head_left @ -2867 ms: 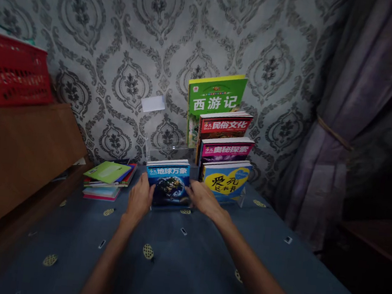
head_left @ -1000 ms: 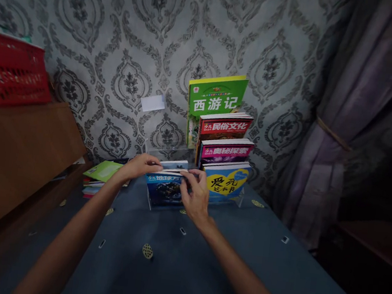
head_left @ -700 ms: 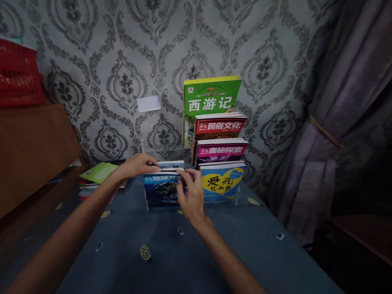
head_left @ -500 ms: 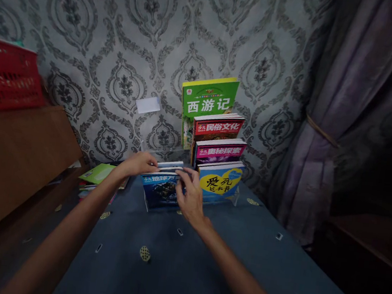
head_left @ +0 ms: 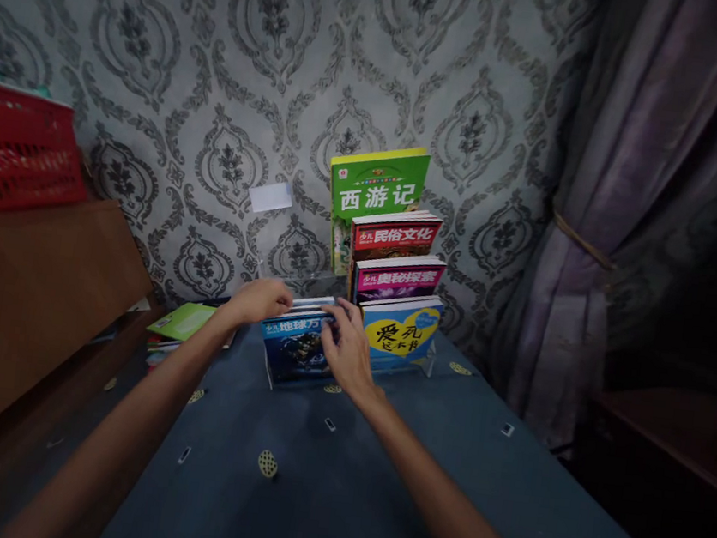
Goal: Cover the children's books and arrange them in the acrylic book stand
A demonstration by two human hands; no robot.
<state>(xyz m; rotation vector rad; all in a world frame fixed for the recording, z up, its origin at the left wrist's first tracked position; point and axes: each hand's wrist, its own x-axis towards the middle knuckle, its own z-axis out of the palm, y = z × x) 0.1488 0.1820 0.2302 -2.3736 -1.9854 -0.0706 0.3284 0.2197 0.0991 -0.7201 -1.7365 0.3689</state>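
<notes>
A small stack of upright books [head_left: 297,353] with a dark blue front cover stands in the lower left slot of a clear tiered rack [head_left: 306,278]. My left hand [head_left: 261,301] is closed at the stack's upper left, its curled fingertips at the rear books' top edges. My right hand [head_left: 350,350] bends round the upper right corner of the same stack, its fingers at the top and front. Beside it stands a blue book with a yellow heart [head_left: 399,334]. Behind rise a magenta-titled book [head_left: 399,281], a red-titled book [head_left: 398,235] and a tall green book [head_left: 377,186].
A pile of thin books [head_left: 184,322] lies left of the rack on the dark blue tablecloth [head_left: 371,495]. A red basket [head_left: 19,148] rests on a brown box [head_left: 39,284] at the left. A tied purple curtain [head_left: 582,269] hangs at the right.
Both hands stay at the blue stack with only slight finger shifts. The view has moved a little; the books keep their places.
</notes>
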